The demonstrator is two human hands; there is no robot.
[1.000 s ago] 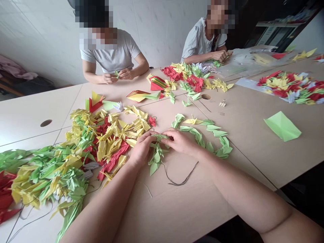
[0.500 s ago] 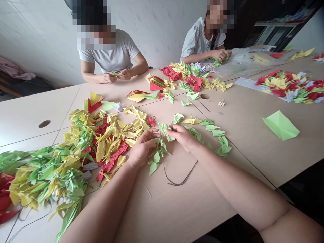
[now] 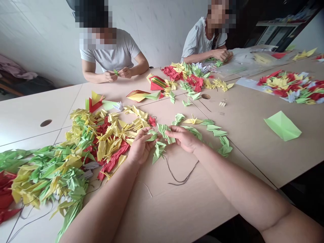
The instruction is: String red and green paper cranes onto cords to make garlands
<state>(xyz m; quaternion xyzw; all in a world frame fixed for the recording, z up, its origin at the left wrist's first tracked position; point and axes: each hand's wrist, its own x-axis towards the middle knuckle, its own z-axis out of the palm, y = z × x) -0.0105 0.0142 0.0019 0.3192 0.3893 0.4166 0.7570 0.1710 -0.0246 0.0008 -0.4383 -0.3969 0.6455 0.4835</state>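
Note:
My left hand (image 3: 141, 146) has its thumb and fingers closed on a green folded paper crane (image 3: 152, 135). Against it, my right hand (image 3: 186, 138) pinches a tight bunch of green paper cranes (image 3: 164, 131) between thumb and fingers. Below the hands hangs another small clump of green cranes (image 3: 158, 150), with a dark thread (image 3: 183, 182) looping onto the table from it. Beyond my right hand the green crane string (image 3: 217, 132) curves round in an arc. A yellow crane (image 3: 192, 120) lies inside that curve.
Piled strings of yellow, green and red cranes (image 3: 76, 155) cover the table's left side. A green paper sheet (image 3: 282, 125) and a binder clip (image 3: 222, 102) lie to the right. Across the table, two people in light tops handle green folded paper; more cranes (image 3: 291, 84) lie far right.
My left hand has shifted slightly and now pinches a green crane up beside the bunch. The lower clump of cranes has been drawn upward. My right hand stays almost in place.

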